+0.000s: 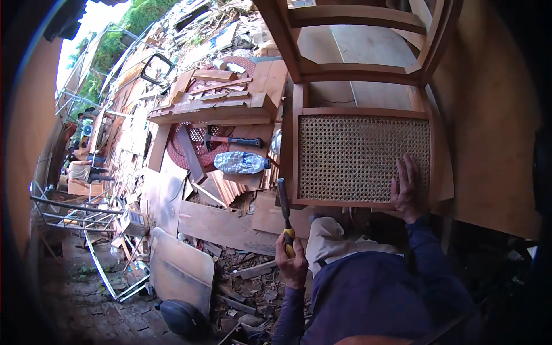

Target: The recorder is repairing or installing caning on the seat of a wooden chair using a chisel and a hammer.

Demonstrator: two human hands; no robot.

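Note:
A wooden chair frame stands before me, and its seat is a panel of woven cane set in a wooden border. My right hand rests on the cane near its right front corner, fingers stretched out and holding nothing. In my left hand is a chisel, its yellow and black handle in my closed fingers. The metal blade points up and away from me, just left of the seat's front left corner and apart from it.
Left of the chair lie a hammer, a crumpled plastic bottle and a thick wooden beam with strips on it. Wood scraps cover the ground. A tan board leans at lower left; another person is far left.

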